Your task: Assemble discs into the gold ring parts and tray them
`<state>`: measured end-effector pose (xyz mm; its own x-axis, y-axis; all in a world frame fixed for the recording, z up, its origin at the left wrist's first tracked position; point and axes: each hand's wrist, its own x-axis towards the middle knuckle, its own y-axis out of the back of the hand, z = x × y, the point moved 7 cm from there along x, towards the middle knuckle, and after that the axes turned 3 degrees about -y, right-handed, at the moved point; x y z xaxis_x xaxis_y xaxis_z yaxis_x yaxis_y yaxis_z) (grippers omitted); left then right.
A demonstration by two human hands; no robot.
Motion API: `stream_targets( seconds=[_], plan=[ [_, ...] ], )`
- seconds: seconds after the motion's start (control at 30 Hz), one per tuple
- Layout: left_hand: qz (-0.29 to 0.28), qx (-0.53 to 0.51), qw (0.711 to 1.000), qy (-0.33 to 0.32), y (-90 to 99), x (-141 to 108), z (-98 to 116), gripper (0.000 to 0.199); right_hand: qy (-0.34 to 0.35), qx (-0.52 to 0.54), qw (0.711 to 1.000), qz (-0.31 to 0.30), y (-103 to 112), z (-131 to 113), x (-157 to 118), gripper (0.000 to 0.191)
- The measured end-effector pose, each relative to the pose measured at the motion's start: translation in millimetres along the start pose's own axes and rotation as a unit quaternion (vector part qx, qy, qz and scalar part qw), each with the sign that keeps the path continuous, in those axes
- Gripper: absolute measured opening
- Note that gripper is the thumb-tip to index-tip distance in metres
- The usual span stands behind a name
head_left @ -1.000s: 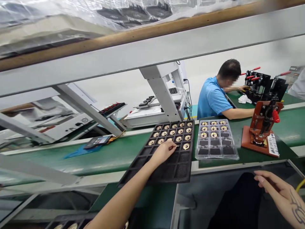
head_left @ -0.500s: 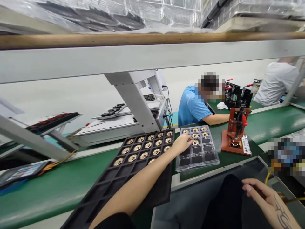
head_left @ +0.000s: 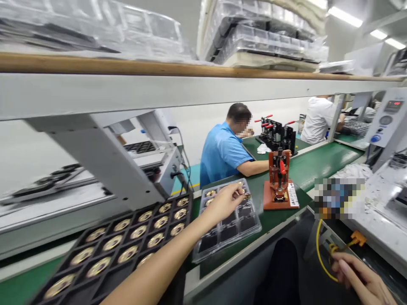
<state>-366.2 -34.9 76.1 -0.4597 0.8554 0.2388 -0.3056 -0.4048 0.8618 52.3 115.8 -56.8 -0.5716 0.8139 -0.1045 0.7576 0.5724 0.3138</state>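
Observation:
My left hand [head_left: 229,198] reaches over the clear plastic tray [head_left: 226,248], its fingers pinching a gold metal ring [head_left: 246,196] above the right-hand column of compartments. Other gold rings lie in the far compartments, partly hidden by this hand. The near compartments show bare black bottoms. Under my left forearm lies a black compartment tray [head_left: 110,281] with several rows of gold rings, such as one ring [head_left: 137,231]. Low at the right, my right hand [head_left: 362,275] is loosely curled, its thumb apart from the fingers, with nothing visible in it. It is nearest a yellow cable [head_left: 319,250].
A red-brown toggle press [head_left: 276,195] stands right of the clear tray on the green bench. Across it sits a co-worker in a blue shirt [head_left: 219,152] beside black clamp fixtures [head_left: 280,137]. A shelf beam [head_left: 178,91] crosses above. A control box [head_left: 386,118] stands right.
The view has swung right, bringing in the control box. Over the clear tray, my left hand has shifted from the middle column to the right column, a ring at its fingertips. My right hand stays low.

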Motion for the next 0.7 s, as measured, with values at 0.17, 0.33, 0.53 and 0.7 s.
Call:
stream_targets(
  seconds=[0.17,0.33,0.53,0.7],
  plan=[
    [0.009,-0.179,0.933,-0.312,-22.5,-9,166,0.014,0.108,0.116,0.987,-0.006,-3,-93,0,0.066],
    [-0.007,-0.171,0.825,-0.538,-62.4,-30,269,0.020,0.176,0.096,0.979,0.027,31,-139,-9,0.057],
    [-0.026,-0.186,0.780,-0.597,-94.5,-27,321,0.023,0.168,0.038,0.976,0.133,82,-131,-37,0.036],
    [-0.072,-0.226,0.739,-0.630,-123.4,-31,369,0.031,0.126,0.012,0.970,0.208,130,-106,-62,0.035]
  ],
)
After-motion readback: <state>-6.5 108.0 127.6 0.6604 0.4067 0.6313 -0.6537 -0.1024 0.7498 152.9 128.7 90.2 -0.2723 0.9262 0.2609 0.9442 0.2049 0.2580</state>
